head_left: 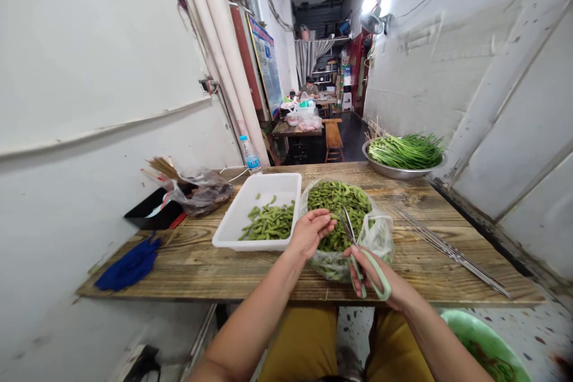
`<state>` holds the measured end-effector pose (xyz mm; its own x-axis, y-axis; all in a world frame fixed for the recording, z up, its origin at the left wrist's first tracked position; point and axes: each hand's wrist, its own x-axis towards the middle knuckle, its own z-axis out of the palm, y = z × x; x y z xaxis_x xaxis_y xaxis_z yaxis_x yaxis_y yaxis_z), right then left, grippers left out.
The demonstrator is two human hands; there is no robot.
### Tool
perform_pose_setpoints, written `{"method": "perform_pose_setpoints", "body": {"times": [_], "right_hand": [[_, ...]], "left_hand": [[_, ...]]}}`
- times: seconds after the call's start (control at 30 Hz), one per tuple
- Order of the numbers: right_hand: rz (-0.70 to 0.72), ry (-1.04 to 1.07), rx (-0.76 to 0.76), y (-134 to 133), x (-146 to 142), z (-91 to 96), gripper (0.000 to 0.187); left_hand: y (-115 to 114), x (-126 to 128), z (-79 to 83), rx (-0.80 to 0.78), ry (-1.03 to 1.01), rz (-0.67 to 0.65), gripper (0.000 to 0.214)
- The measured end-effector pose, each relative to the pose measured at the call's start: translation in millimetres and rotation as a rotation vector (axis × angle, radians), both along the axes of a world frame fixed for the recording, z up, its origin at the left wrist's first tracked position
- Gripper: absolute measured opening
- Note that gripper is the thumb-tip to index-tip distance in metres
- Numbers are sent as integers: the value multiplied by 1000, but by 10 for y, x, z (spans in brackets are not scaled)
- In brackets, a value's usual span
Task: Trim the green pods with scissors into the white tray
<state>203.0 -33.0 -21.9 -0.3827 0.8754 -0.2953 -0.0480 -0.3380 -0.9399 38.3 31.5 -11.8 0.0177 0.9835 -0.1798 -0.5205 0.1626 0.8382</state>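
Note:
Over a clear plastic bag (380,239) full of green edamame pods (340,194), my left hand (312,231) pinches a single edamame pod (335,216) at its fingertips. My right hand (369,277) grips scissors (380,277) with pale green handles. Their blades are parted and point up beside the held pod; whether they touch it I cannot tell. Left of the bag stands a white plastic tray (233,218), with a heap of pods (272,221) gathered toward its right side.
On the wooden table (197,271) lie a blue cloth (129,264), metal skewers (452,250) and a black box (150,215). A water bottle (250,156) and a metal bowl of green stalks (405,172) stand at the back. A green basin (486,340) is below right; a person (310,88) sits far off.

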Motion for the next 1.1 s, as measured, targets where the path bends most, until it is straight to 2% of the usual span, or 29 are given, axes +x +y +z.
{"method": "perform_pose_setpoints", "body": {"times": [0.23, 0.4, 0.63, 0.77, 0.8, 0.87, 0.93, 1.0, 1.03, 1.1], "right_hand": [[-31, -81, 100, 8, -70, 19, 49], [-29, -123, 148, 41, -63, -20, 46], [-11, -155, 229, 47, -57, -30, 42], [-6, -166, 125, 30, -69, 24, 42], [-18, -162, 80, 32, -73, 27, 43], [-52, -112, 13, 47, -79, 7, 45], [-68, -5, -27, 74, -73, -41, 47], [-42, 127, -68, 104, -53, -100, 48], [-22, 183, -91, 116, -39, -127, 48], [3, 264, -136, 131, -10, -166, 46]], "left_hand": [[-112, 188, -87, 83, 69, 105, 30], [-144, 202, -54, 124, 204, 133, 24], [-193, 248, -27, 157, 277, 168, 19], [-172, 193, -62, 173, 358, 144, 16], [-151, 121, -70, 191, 413, 162, 15], [-97, -104, -70, 256, 623, 278, 13], [-34, -385, -39, 329, 969, 471, 11], [36, -611, 28, 331, 1342, 576, 13], [80, -670, 72, 325, 1476, 598, 14], [208, -651, 159, 357, 1623, 549, 14]]}}
